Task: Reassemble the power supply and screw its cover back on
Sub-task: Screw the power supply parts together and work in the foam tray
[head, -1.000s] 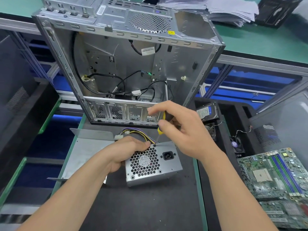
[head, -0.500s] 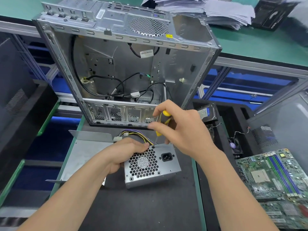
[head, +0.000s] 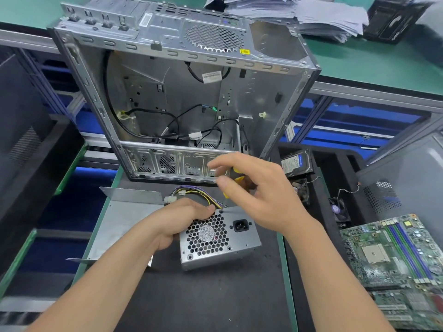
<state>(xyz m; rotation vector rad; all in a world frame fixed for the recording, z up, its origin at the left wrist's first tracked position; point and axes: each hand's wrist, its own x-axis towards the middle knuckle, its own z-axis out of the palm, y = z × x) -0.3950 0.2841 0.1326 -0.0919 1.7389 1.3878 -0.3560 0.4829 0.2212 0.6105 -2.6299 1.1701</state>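
At the lower centre of the frame the power supply [head: 215, 245] sits on the dark counter [head: 203, 303], its fan grille turned toward the camera. The left hand [head: 182, 219] curls its grip over the box's upper left corner, bracing it. The right hand [head: 261, 195] pinches a yellow-and-black screwdriver [head: 236, 178] by the handle, tip set on a screw [head: 221, 211] at the cover's top edge. The unit looks stiff, fairly heavy and sharp-edged, so it is best held by its flat sides, clear of the wire bundle [head: 191, 192].
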